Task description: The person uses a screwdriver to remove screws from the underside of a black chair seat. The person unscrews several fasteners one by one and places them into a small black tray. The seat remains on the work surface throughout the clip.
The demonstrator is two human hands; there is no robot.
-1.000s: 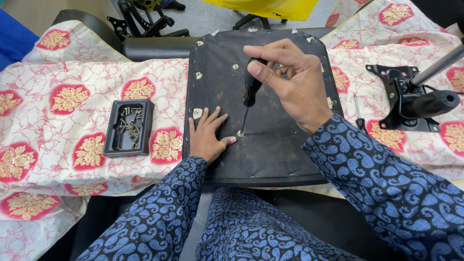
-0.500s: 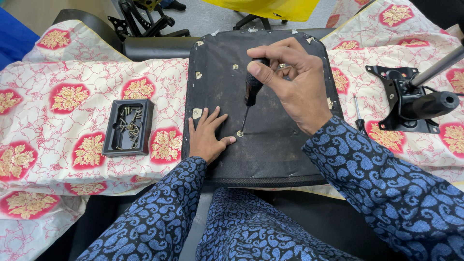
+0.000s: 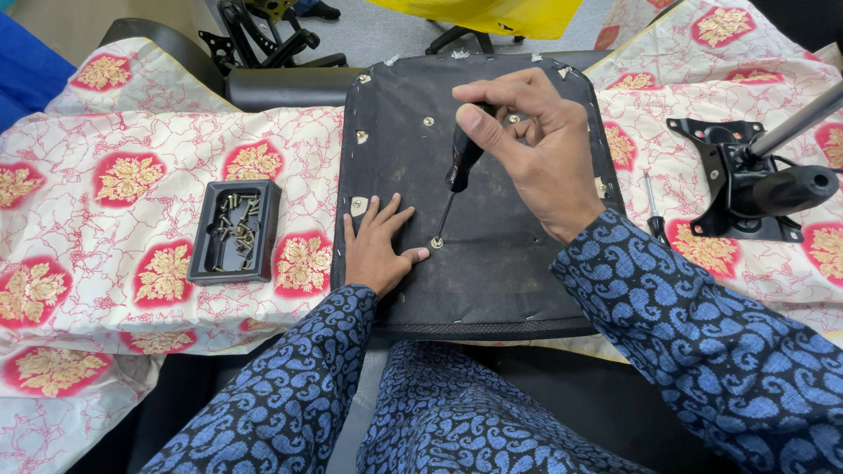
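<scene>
Patterned cloth [image 3: 114,228], cream with red and gold medallions, covers the table; grey floor and black chair parts show beyond its far edge. Landmark for all positions: black seat panel [image 3: 492,263], lying flat, underside up, at centre.

Left of the panel, well apart: black rectangular tray [image 3: 200,254] on the cloth, holding a loose heap of screws [image 3: 233,230].

On the panel, near-left area: left hand [image 3: 376,247], palm down, fingers spread flat on the black fabric, holding nothing; thumb tip just beside a brass screw [image 3: 436,242] seated in the panel.

Above the panel's centre: right hand [image 3: 540,149], grip closed around the black handle of a screwdriver [image 3: 458,175]; thumb and fingers wrap the handle top. Tool tilted, handle leaning to the right, shaft running down-left, tip at the brass screw. Whether the tip is fully engaged in the screw head cannot be resolved at this size.

Other brass fittings dot the panel's far half.

Right of the panel, just beside its edge: second, thinner screwdriver [image 3: 652,211] lying on the cloth.

Farther right: black metal chair mechanism plate [image 3: 720,189] with a black lever and a grey cylinder [image 3: 795,123] angled up to the right.

Both sleeves: dark blue paisley.
</scene>
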